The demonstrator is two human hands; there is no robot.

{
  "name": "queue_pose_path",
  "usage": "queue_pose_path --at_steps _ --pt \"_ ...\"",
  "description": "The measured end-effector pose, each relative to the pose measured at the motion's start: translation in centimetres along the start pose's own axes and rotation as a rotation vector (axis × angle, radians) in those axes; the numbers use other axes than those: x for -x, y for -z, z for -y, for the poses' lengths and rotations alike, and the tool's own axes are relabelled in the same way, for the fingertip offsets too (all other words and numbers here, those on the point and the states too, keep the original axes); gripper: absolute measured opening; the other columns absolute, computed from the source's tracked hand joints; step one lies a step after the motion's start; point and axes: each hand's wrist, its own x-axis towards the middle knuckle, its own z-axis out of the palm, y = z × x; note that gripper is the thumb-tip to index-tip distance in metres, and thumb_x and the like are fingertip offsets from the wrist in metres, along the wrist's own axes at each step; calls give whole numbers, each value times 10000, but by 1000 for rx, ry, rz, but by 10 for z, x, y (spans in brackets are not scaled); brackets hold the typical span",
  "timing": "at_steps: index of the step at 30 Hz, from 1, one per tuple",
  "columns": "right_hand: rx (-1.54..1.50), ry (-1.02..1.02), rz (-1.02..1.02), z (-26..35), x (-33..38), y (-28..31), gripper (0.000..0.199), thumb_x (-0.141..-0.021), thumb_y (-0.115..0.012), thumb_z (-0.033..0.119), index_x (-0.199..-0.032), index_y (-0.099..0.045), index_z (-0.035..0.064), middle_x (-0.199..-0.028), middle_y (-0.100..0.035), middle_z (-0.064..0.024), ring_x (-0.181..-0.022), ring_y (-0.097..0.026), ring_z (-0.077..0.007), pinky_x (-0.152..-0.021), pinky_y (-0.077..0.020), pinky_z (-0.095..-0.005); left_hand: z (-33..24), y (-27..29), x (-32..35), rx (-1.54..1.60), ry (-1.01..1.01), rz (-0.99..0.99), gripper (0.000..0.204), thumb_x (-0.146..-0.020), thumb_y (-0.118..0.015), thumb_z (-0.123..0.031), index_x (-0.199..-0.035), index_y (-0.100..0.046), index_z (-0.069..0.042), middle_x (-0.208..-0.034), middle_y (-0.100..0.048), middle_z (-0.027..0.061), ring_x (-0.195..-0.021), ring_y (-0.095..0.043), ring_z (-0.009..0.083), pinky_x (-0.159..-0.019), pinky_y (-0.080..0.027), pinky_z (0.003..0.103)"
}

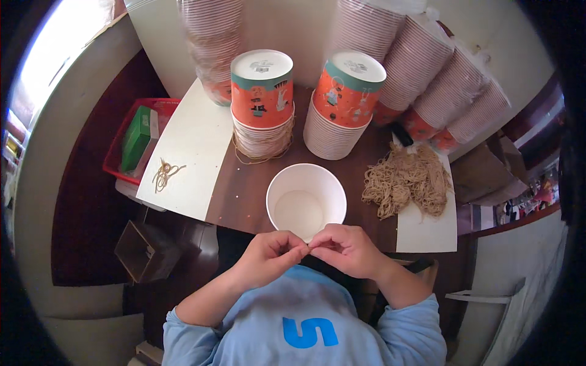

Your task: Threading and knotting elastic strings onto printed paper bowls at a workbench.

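Note:
A white paper bucket [332, 195] stands with its mouth toward me at the table's near edge. My left hand [274, 253] and my right hand [345, 249] meet at its near rim, thumbs and forefingers pinched together. What lies between the fingertips is too small to make out. Behind the bucket are two upside-down stacks of nested buckets, each topped by an orange and green printed one: the left stack [262, 91] has thin tan cord looped round its lower part, the right stack [351, 88] shows bare pale rims.
A heap of tan cord [406, 180] lies at the table's right, with a dark object [401, 134] behind it. A few cord pieces [165, 174] lie at left. Plastic-wrapped bucket stacks [418, 67] lean at the back. Left of the table sit a red crate [125, 131] and a cardboard box [143, 250].

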Motion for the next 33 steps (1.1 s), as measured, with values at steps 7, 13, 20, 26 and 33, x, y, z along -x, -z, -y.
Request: queue_pose_path --at_steps 7,13,20,26,33 --pt "310 206 -21 5 -21 -3 90 -771 -666 91 -849 -652 49 -774 -609 -104 -691 -609 -258 -608 -490 -334 2 12 1 25 -74 -109 79 -867 -606 -63 -899 -625 6 -806 -625 -4 -730 -545 34 -647 -456 189" --pt "233 -1 -71 -44 -71 -9 157 -784 -614 169 -849 -665 36 -768 -632 -116 -696 -626 -245 -635 -485 -345 10 37 -19 -514 -257 -459 69 -819 -640 -35 -881 -635 -4 -771 -617 8 -686 -551 55 -619 -454 198" --pt "191 -181 -10 -73 -104 -22 162 -772 -630 161 -845 -667 21 -752 -664 -89 -687 -625 -157 -646 -490 -300 49 77 -38 -576 -244 -558 177 -812 -657 -95 -956 -653 8 -801 -625 73 -627 -546 92 -578 -456 235" --pt "195 -185 -67 -76 -107 -25 149 -768 -627 154 -829 -666 24 -740 -664 -85 -682 -625 -159 -640 -490 -300 46 76 -48 -541 -211 -516 173 -819 -649 -95 -958 -661 8 -806 -627 78 -628 -551 101 -572 -450 239" --pt "175 -177 -88 -81 -108 -29 135 -747 -618 178 -796 -673 65 -754 -668 -100 -696 -648 -237 -644 -504 -357 44 75 -48 -530 -181 -494 177 -819 -649 -98 -958 -660 10 -808 -630 71 -628 -545 87 -570 -447 232"
